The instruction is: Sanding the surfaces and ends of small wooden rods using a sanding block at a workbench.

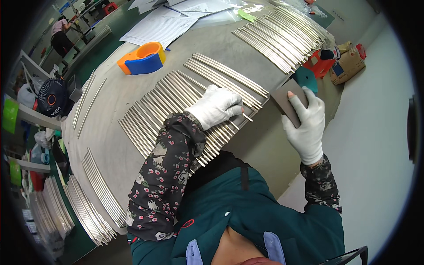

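My left hand [216, 107], in a white glove with bare fingertips, is closed on a thin metal rod [248, 117]. The rod's end sticks out past the fingers, just beyond the table edge. Beneath that hand and forearm lies a row of shiny metal rods [152, 106], side by side on the grey table [106, 119]. Off the table's right edge, my right hand [307, 126], also gloved, grips a flat grey-brown block [289, 99] that resembles a sanding sponge. The block is apart from the rod. Its far side is partly hidden by the fingers.
A smaller group of rods [227, 79] lies just beyond my left hand. A large rod stack [278, 37] covers the far right. An orange-and-blue tape dispenser [143, 59] stands near papers [159, 26]. More rods [104, 187] lie at left. Cartons [346, 66] sit beyond.
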Tool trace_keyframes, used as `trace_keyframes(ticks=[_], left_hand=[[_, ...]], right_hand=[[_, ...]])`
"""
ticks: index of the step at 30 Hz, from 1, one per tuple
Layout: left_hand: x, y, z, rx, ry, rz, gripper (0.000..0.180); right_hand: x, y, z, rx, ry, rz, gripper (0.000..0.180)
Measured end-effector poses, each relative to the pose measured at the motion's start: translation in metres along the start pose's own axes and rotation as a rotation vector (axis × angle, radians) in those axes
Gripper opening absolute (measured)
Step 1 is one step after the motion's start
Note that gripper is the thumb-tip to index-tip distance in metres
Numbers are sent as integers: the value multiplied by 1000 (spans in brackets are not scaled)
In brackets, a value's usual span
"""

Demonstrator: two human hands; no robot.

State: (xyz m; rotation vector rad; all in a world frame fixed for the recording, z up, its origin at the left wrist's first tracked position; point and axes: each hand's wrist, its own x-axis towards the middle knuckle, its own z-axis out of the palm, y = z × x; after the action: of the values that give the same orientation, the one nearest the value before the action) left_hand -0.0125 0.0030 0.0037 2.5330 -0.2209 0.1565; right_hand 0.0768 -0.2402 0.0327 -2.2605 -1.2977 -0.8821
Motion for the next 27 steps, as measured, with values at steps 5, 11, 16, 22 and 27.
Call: trace_keyframes(ticks=[5,11,16,22,27], left_hand=[[2,7,-7,26,-102,-67,20],[3,3,-2,4,-117,-65,18],[3,2,-1,31,-71,-14,19],[-1,0,4,56,-6,20,11],[4,-2,5,354,256,238,18]], right_hand=[[-8,-15,-2,114,-84,-9,54],[-9,-37,0,222,-259,-158,52],[-3,-24,-2,174,-75,-72,52],[-2,-1,7,-2,-61,46,49],[-12,-4,3,126,-51,34,51]])
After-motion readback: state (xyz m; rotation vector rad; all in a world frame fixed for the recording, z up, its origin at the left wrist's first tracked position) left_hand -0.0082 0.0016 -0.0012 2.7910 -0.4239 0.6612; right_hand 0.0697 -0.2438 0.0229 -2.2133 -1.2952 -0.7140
